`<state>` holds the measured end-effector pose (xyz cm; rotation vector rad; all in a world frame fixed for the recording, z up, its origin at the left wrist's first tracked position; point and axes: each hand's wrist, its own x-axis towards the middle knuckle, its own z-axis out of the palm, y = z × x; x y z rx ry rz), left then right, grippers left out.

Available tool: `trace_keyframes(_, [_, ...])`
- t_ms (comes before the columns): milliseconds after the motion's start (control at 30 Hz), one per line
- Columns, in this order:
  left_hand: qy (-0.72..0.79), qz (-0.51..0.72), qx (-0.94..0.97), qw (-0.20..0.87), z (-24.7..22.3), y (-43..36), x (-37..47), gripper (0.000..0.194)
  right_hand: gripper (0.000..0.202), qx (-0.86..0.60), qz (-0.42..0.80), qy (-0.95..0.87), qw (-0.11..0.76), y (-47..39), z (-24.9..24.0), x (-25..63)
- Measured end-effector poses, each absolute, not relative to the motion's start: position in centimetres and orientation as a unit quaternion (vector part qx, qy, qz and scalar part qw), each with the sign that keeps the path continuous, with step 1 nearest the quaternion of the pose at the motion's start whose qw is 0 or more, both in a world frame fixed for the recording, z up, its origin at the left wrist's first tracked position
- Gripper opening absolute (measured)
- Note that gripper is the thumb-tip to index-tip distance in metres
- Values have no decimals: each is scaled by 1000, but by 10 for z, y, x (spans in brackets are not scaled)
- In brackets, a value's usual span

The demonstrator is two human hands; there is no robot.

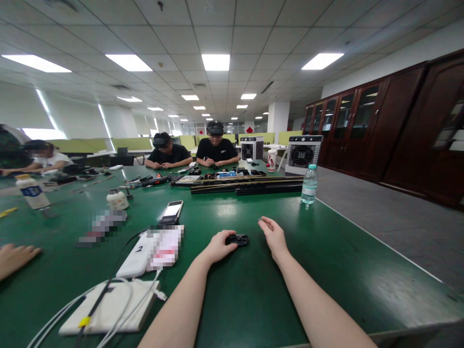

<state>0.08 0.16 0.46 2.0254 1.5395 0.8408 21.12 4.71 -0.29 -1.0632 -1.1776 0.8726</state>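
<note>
One black part (241, 239) sits pinched in my left hand (219, 246); I'd brace it steady. My right hand's (274, 239) grip I can't tell.

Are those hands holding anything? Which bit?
The left hand holds the black piece by its left end; I can't tell about the right hand.

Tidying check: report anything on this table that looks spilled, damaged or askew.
No spill shows. Untidy, though: left of the left hand, a black cable crosses the white box, and a white plug lies loose at its edge, apparently unconnected. The black part in that hand is too small to check for damage.
</note>
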Motion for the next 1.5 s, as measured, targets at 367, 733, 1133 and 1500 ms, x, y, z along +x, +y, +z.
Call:
trace_keyframes(367, [572,286,735,225,10,0,3,49,44,-495,440,-428,615,33,13,206])
trace_keyframes(733, [559,296,747,207,8,0,2,44,43,-495,473,-426,591,33,11,206])
trace_keyframes(1133, [558,305,739,220,0,5,-1,46,32,-404,371,-628,553,25,11,191])
trace_keyframes(1500, [544,318,745,218,-3,8,-2,42,23,-382,225,-756,483,16,12,192])
